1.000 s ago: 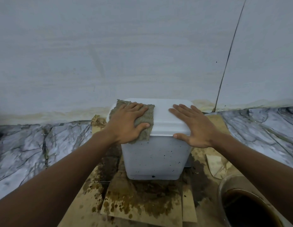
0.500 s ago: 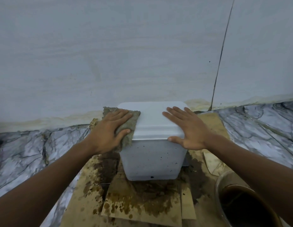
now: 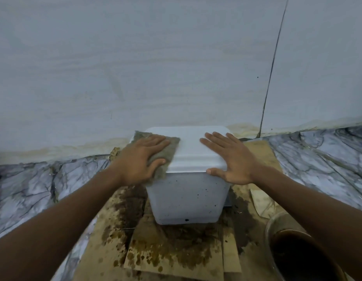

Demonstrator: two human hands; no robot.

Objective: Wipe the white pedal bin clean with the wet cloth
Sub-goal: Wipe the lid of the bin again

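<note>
1. Centre of view: white bin point(image 3: 187, 199), lid shut, upright on stained cardboard point(image 3: 176, 254), back edge just beside the wall point(image 3: 135, 67).
2. Dark specks scattered over the bin's near face; one larger dark spot near its base at 6 o'clock.
3. At 9 o'clock on the lid: left hand point(image 3: 142, 158), fingers spread flat, palm pressing the cloth point(image 3: 168, 151) onto the lid's left edge.
4. Cloth grey-brown and grubby, draped over the lid's left rim, its lower corner hanging onto the bin's side under the thumb.
5. At 3 o'clock on the lid: right hand point(image 3: 231, 159), bare and splayed flat, fingers pointing toward 11 o'clock, thumb hooked along the lid's near rim. Nothing pinched.
6. Bare white strip of lid between the two hands.
7. Cardboard in overlapping sheets, soaked dark brown around the bin's base and spattered with drips toward 6 o'clock.
8. Marbled floor point(image 3: 34, 185), grey-white with dark veins, spreading out at 9 and 3 o'clock from the cardboard.
9. Wall pale and plain, yellow-brown staining along its foot; thin dark vertical seam point(image 3: 274, 63) at 1 o'clock, running down to the floor.
10. At 5 o'clock: round bucket point(image 3: 297, 254) with dark inside, partly hidden by the right forearm; contents impossible to tell.
</note>
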